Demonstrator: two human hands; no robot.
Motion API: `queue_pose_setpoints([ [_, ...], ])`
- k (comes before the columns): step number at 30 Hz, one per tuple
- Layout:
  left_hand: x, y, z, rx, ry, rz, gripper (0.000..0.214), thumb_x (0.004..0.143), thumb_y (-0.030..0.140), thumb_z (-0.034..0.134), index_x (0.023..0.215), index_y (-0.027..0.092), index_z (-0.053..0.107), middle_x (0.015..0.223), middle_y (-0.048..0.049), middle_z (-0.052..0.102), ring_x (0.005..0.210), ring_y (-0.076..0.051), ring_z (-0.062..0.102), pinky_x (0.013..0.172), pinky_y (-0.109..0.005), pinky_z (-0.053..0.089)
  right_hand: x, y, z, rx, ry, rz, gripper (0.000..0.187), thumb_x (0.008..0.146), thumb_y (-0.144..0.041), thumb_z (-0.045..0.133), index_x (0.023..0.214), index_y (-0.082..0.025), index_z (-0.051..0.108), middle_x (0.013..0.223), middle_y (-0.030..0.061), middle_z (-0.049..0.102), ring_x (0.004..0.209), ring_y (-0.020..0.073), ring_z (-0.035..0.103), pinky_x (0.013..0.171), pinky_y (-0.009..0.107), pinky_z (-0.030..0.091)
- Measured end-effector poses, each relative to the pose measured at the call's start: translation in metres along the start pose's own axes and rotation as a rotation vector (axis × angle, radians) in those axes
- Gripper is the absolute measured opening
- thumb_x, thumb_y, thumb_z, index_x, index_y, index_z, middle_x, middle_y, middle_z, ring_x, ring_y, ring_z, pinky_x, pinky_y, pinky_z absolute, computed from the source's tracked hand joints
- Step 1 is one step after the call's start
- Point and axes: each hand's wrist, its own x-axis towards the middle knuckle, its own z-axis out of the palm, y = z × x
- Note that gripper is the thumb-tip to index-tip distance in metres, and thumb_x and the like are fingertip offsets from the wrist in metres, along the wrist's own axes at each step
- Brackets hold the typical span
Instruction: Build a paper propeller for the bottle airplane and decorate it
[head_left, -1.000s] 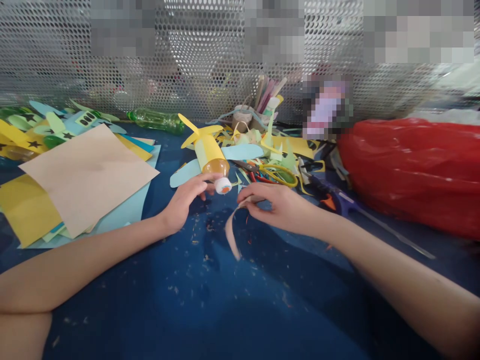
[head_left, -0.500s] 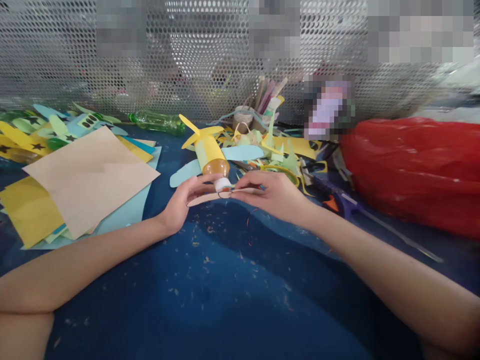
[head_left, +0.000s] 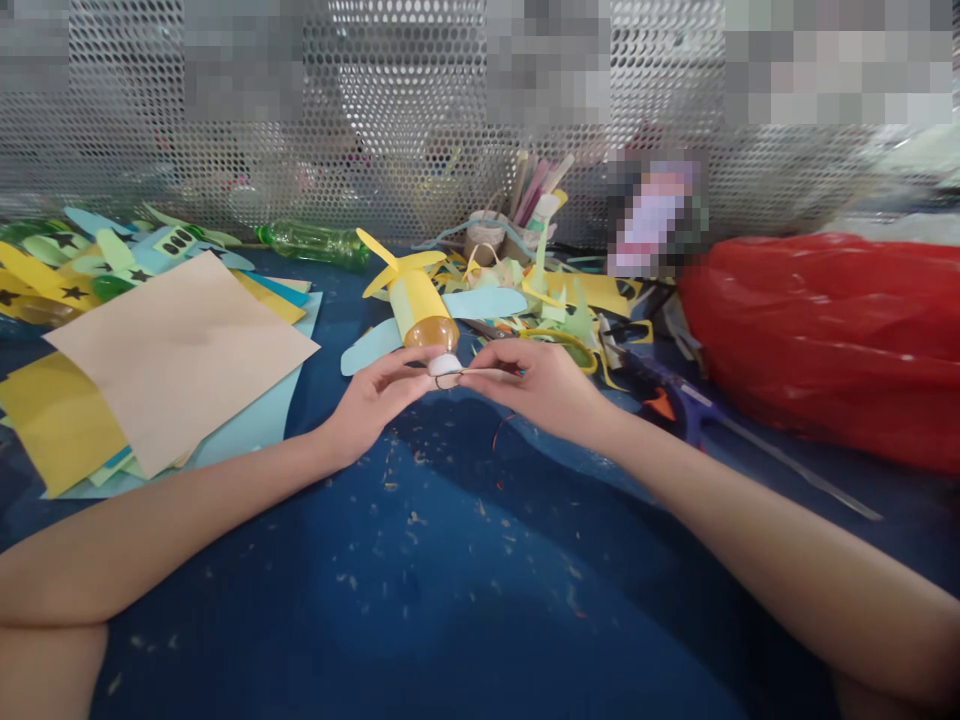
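Observation:
A bottle made up as a plane (head_left: pixel 420 302) lies on the blue table, wrapped in yellow paper with light blue wings and a yellow tail. Its white cap (head_left: pixel 445 364) points toward me. Against the cap sits a pale paper propeller (head_left: pixel 448 380) with a dark-outlined round centre. My left hand (head_left: pixel 369 402) is closed in a pinch on the propeller's left side, its fingertips beside the cap and covering that blade. From the other side my right hand (head_left: pixel 546 388) pinches the right blade, most of which its fingers hide.
Stacked coloured paper sheets (head_left: pixel 187 360) lie at left, with other paper-covered bottle planes (head_left: pixel 135 250) behind. A green bottle (head_left: pixel 315 243), yellow-handled scissors (head_left: pixel 562 345) and paper scraps lie farther back. At right are a purple glue gun (head_left: pixel 690 405) and a red plastic bag (head_left: pixel 810 345).
My left thumb has come onto the propeller's left blade, which showed uncovered before. The orange spot at the cap is now covered. My right hand stays nearly in place.

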Motion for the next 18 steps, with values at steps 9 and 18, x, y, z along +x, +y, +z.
queue_pose_setpoints([
  [9,0.0010,-0.0024,0.0034,0.016,-0.021,0.008,0.042,0.078,0.031,0.073,0.118,0.023,0.064,0.100,-0.0033,0.075,0.095,-0.020,0.069,0.086,-0.034,0.053,-0.0006,0.0031,0.0022,-0.009,0.013,-0.018,0.023,0.084,-0.040,0.065,0.076,-0.019,0.067,0.066,-0.0012,0.063,0.056,0.0097,0.049,0.053,0.026,0.038],
  [18,0.0022,-0.0014,0.0054,0.024,0.041,0.017,0.033,0.076,0.027,0.075,0.108,0.022,0.067,0.107,-0.0032,0.074,0.093,-0.018,0.070,0.089,-0.033,0.054,-0.0018,-0.0010,0.0066,-0.031,0.020,-0.089,0.021,0.086,-0.036,0.062,0.075,-0.018,0.063,0.070,0.0005,0.065,0.061,0.0112,0.056,0.058,0.026,0.043],
])
